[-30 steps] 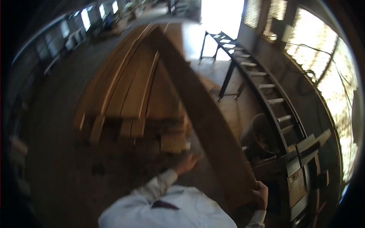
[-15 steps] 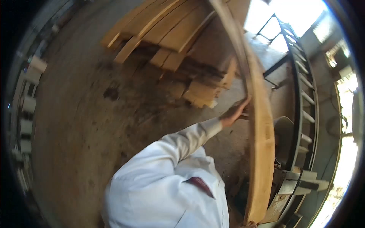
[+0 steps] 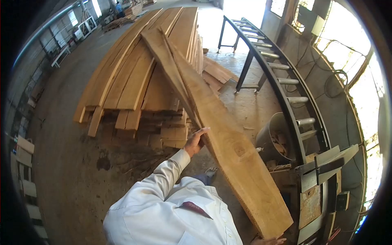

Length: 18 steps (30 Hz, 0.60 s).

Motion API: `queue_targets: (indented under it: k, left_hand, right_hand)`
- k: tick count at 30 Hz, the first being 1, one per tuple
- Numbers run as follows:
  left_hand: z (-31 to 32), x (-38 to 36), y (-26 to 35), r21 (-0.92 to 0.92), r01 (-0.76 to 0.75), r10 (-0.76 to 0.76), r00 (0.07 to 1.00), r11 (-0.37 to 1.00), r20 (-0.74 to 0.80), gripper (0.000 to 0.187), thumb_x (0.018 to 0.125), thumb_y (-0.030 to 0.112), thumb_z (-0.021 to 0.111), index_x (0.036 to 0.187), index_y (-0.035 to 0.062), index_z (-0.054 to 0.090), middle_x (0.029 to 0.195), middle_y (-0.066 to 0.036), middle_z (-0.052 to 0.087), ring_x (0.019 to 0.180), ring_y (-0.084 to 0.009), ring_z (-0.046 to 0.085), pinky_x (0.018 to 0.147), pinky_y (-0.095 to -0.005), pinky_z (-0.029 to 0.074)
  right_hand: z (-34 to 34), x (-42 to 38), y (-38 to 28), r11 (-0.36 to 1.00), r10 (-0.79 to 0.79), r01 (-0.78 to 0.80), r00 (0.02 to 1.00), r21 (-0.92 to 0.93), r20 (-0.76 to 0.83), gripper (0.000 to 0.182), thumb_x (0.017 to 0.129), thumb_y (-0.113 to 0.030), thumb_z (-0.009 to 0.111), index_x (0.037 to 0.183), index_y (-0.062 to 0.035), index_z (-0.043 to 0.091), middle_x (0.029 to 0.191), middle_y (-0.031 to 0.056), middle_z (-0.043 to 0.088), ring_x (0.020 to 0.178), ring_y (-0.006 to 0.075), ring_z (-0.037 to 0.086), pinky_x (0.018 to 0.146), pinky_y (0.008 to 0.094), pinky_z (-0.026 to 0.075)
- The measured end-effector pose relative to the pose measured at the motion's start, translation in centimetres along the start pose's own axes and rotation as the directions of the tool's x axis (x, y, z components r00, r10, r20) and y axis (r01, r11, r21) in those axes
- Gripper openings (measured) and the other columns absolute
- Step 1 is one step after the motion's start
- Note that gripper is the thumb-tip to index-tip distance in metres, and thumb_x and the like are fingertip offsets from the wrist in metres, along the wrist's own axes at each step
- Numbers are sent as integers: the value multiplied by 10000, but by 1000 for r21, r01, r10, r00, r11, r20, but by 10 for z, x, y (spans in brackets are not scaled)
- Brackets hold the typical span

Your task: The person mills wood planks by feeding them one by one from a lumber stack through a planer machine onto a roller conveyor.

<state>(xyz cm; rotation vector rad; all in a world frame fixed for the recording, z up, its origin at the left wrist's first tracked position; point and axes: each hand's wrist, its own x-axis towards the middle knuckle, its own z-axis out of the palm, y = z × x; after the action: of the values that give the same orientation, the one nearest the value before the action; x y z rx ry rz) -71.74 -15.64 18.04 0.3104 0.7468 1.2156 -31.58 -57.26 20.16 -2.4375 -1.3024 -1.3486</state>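
A long wooden plank point(image 3: 241, 151) runs diagonally in front of me, from the lower right up toward the stack of boards. A second, narrower board point(image 3: 169, 71) lies along its left edge and fans away from it at the far end. My left hand point(image 3: 197, 142) is wrapped round the left edge about midway, the thumb over the top side near where the two meet. At the near end, my right hand point(image 3: 267, 241) grips the plank from below, mostly hidden by it and the frame's bottom edge. The far ends overlap the stacked boards point(image 3: 122, 87) in this view.
To the right stands a black-framed roller conveyor point(image 3: 288, 81). Below it sits a round bin point(image 3: 273, 136) with wood scraps inside. A machine with metal plates point(image 3: 326, 163) is at my right. Loose boards point(image 3: 218, 71) lie behind the stack. Pale blocks point(image 3: 25, 151) line the left side.
The plank has swung from nearly upright in view to a diagonal, its far end now over the stack. My view has turned and lifted, and the left hand keeps its hold on the edge.
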Motion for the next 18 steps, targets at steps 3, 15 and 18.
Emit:
queue_targets:
  k: [3,15,18]
  left_hand:
    - [-7,17,-14,-4,38,-38,999,999,-19,279,829,151,711,1089,73,649,1052,-23,664,951,-160,635,838,-332,507]
    - [-11,45,-28,44,266,-261,960,963,-98,316,831,99,698,1132,31,627,1068,-60,671,986,-205,636,916,-356,499]
    - [12,36,-20,336,76,-68,997,939,-34,315,833,85,699,1136,31,630,1062,-52,681,987,-197,644,919,-338,498]
  right_hand:
    - [27,-1,2,991,126,-127,991,36,47,570,1014,-466,365,1256,4,578,1210,238,606,1051,428,576,942,502,448]
    - [122,37,-15,671,484,-736,524,87,701,726,958,-599,366,1211,36,611,1172,228,640,1047,392,600,938,449,458]
    - [145,33,-21,606,501,-795,407,26,764,765,944,-632,366,1199,44,619,1162,225,649,1046,383,606,937,435,460]
